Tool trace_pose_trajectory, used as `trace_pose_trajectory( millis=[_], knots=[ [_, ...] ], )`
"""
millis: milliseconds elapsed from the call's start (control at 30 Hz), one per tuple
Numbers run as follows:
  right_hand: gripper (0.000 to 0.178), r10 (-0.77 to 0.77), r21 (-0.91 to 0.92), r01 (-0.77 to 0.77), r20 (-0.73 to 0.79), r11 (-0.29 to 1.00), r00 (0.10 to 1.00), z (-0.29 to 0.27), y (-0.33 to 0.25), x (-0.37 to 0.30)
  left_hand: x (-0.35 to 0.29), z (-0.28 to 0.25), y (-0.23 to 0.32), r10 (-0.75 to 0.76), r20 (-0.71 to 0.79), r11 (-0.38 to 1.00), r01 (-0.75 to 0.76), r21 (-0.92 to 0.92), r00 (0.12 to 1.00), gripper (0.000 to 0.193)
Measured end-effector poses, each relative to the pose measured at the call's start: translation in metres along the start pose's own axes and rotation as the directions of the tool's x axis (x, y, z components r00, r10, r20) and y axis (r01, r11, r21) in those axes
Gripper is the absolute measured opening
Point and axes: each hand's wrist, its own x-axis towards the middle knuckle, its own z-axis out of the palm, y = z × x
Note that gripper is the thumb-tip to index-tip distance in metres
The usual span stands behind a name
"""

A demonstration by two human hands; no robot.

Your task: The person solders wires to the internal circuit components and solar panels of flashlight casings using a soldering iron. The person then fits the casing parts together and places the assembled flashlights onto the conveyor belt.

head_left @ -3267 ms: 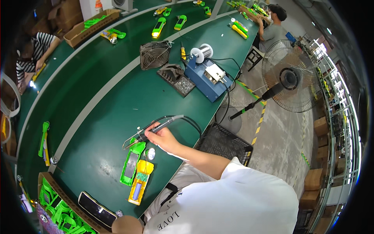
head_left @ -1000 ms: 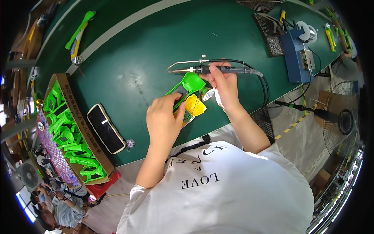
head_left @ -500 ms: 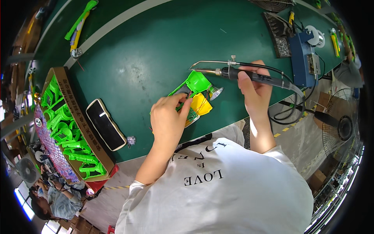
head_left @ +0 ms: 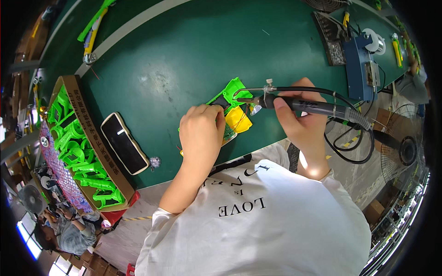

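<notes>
Curled over the handle end of a green plastic flashlight housing (head_left: 234, 86), my left hand (head_left: 200, 133) pins it near the table's front edge; its fingertips are partly hidden. A yellow plastic part (head_left: 238, 120) and a green circuit board (head_left: 229, 132) lie beside those fingers. My right hand (head_left: 301, 117) grips a black soldering iron (head_left: 317, 108) with a thin metal solder-feed tube (head_left: 253, 89) clamped along it. The iron's tip reaches into the head of the green housing; whether it touches is unclear. Behind the tip, a silvery reflector (head_left: 256, 109) shows only partly.
A carton (head_left: 99, 147) full of green plastic housings stands at the left, beside a dark phone (head_left: 124, 143). A small clear part (head_left: 155, 162) lies near it. At the right are a blue soldering machine (head_left: 357, 69), looping black cable (head_left: 350, 158) and a fan (head_left: 407, 149).
My right hand has brought the soldering iron down, its tip now inside the green housing's head. The housing has tilted slightly, and my left fingers have closed in more tightly.
</notes>
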Motion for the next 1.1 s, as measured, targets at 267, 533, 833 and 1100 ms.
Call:
trace_pose_trajectory(
  millis=[267, 533, 833, 1100],
  knots=[
    [0.009, -0.039, -0.061, 0.043, 0.059, 0.997, 0.998, 0.014, 0.007, 0.002, 0.001, 0.0, 0.002, -0.039, 0.012, 0.999, 0.039, 0.012, 0.999, 0.006],
    [0.015, -0.032, -0.081, 0.038, 0.079, 0.996, 0.996, 0.018, 0.011, 0.005, 0.002, 0.001, 0.0, -0.054, 0.021, 0.998, 0.053, 0.021, 0.998, 0.006],
    [0.015, -0.028, -0.066, 0.033, 0.067, 0.997, 0.997, 0.02, 0.017, 0.003, 0.002, 0.0, 0.001, -0.068, 0.035, 0.997, 0.067, 0.03, 0.997, 0.006],
    [0.017, -0.051, -0.071, 0.057, 0.08, 0.996, 0.995, 0.021, 0.02, 0.005, 0.002, 0.001, 0.001, -0.07, 0.018, 0.997, 0.07, 0.031, 0.997, 0.005]
  ],
)
